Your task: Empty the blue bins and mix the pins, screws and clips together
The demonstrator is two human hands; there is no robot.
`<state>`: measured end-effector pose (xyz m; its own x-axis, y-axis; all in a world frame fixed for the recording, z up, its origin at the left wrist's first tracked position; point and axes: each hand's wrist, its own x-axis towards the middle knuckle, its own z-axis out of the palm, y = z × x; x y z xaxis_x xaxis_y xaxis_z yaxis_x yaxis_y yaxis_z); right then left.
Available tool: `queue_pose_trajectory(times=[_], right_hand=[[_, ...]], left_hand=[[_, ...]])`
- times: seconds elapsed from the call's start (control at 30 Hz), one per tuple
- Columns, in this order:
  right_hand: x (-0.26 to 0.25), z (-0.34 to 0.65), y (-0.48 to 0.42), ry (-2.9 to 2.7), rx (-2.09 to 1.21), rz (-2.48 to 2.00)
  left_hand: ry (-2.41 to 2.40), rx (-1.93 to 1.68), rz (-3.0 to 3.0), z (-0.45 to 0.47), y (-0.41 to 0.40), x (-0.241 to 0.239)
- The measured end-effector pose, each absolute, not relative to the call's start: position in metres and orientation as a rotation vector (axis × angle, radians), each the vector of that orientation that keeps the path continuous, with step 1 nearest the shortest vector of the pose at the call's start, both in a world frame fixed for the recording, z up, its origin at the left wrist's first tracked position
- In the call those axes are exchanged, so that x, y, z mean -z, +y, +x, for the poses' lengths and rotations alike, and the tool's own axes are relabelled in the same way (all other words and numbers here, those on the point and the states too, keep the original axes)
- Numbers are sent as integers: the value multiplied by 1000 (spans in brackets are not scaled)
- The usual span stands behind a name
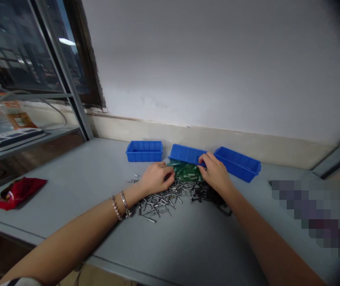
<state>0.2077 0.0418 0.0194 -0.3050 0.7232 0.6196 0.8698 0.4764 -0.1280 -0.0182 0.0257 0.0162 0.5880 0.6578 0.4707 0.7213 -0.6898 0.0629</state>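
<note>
**A green bag (189, 172), loose rivets (154, 200) and a tipped bin (187, 153) crowd one table (71, 174)**

The left hand (158, 178) bends its fingers at the green bag's left edge; the right hand (215, 169) curls at the opposite edge, by the tipped bin's near rim. Whether either is pinching anything — green bag or tipped bin — cannot be told from this angle. With the rivets as the clock's centre, the green bag lies at one o'clock, the tipped bin just beyond it, black parts (201, 193) at three, the left bin (145, 157) at eleven, the right bin (237, 169) at two and a red packet (21, 192) well apart at nine. The likeliest trouble is mixing: rivets and black parts lie side by side, and a sweep of the fingers could merge them. The bracelets (123, 204), close to the rivets, might drag some along. A hard tug could tear the green bag — and a knock could topple the tipped bin onto it.
</note>
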Motion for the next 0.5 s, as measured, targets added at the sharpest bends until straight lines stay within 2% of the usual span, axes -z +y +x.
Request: queue_pose_trajectory(times=[0.5], right_hand=[[-22, 223, 50, -1961, 184, -1242]], left_hand=[[-1183, 866, -2563, -20, 25, -19]])
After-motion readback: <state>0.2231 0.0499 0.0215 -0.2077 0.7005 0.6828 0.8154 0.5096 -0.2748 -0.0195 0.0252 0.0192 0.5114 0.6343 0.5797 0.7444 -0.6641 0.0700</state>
